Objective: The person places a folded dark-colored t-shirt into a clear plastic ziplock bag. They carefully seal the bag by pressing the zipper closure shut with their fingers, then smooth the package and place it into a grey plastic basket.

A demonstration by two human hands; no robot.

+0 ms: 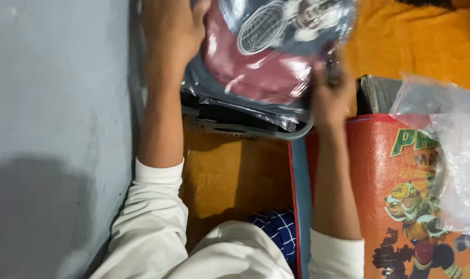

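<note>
At the lower centre of the frame, your white sleeves (157, 232) lead up past the orange surface (219, 181) and the red printed bag (400, 206) at lower right. At upper centre, your left hand (170, 36) and right hand (328, 98) each have their grip clenched on the plastic-wrapped maroon garment (261, 57), which sits atop dark wrapped packs (235, 116). The glossy wrap looks slick, so an uneven pull could slip it from one grip or shift the packs.

Glossy plastic bag (266, 67) wraps matt maroon cloth (245, 72).
</note>
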